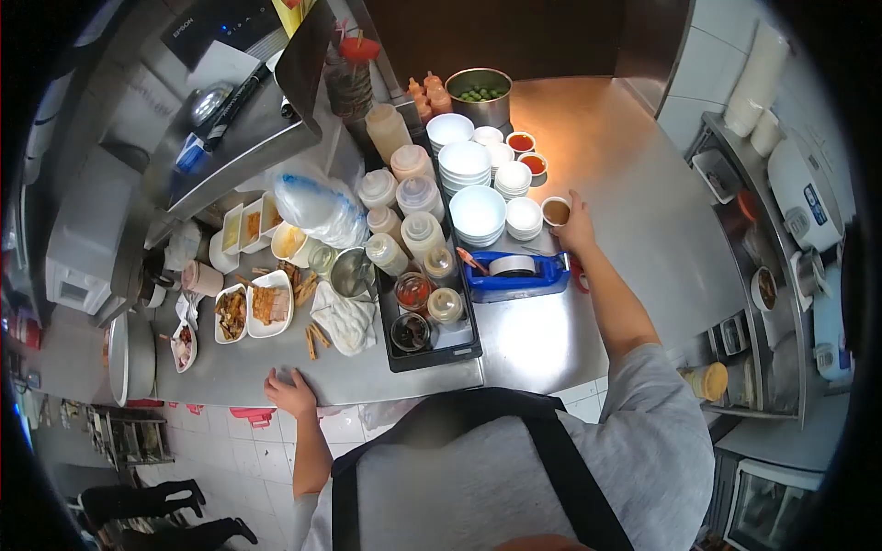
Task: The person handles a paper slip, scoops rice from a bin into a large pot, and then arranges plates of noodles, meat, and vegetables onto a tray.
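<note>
My right hand (576, 226) is at a small white cup of brown sauce (555, 212), with its fingers against the cup's right side. Two similar cups of red sauce (532, 163) stand just behind it, beside stacked small white bowls (524, 216). Below that hand sits a blue tape dispenser (519, 275). My left hand (291, 393) rests at the counter's front edge, fingers apart and holding nothing. Closest to it are some brown sticks (317, 340), a white cloth (344, 319) and a white dish of sliced meat (270, 308).
A black tray (435, 356) holds squeeze bottles and jars. Behind the bowls stands a metal pot of green items (481, 90). A printer (220, 32) sits on the upper left shelf. Shelves (744, 303) line the right. Another person's legs (142, 500) show at lower left.
</note>
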`<state>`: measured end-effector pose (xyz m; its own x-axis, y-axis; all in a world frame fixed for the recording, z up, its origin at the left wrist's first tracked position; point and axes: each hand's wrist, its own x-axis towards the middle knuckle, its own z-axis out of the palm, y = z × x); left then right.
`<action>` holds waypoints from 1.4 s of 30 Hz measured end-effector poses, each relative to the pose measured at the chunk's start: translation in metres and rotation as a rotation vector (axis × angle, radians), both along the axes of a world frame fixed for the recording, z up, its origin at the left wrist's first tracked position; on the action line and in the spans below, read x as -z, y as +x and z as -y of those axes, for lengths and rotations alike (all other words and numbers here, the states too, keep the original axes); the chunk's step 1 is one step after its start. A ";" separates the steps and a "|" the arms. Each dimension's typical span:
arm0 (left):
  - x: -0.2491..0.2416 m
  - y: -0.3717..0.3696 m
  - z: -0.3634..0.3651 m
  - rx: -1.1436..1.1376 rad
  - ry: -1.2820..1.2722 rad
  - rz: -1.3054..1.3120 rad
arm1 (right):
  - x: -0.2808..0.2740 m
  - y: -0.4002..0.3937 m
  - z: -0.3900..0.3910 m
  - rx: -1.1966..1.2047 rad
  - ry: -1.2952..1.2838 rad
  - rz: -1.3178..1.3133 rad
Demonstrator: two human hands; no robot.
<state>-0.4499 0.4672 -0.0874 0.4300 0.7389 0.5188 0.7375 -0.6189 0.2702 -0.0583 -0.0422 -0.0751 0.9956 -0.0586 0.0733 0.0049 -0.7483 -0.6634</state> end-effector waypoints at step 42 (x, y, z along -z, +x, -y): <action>-0.019 -0.008 0.007 0.002 -0.035 0.083 | -0.216 -0.136 -0.126 -0.980 -0.724 0.278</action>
<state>-0.4580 0.4599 -0.0688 0.3878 0.7562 0.5270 0.7104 -0.6095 0.3520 -0.1945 0.0835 0.1407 0.5430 0.8397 -0.0064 0.8397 -0.5429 0.0121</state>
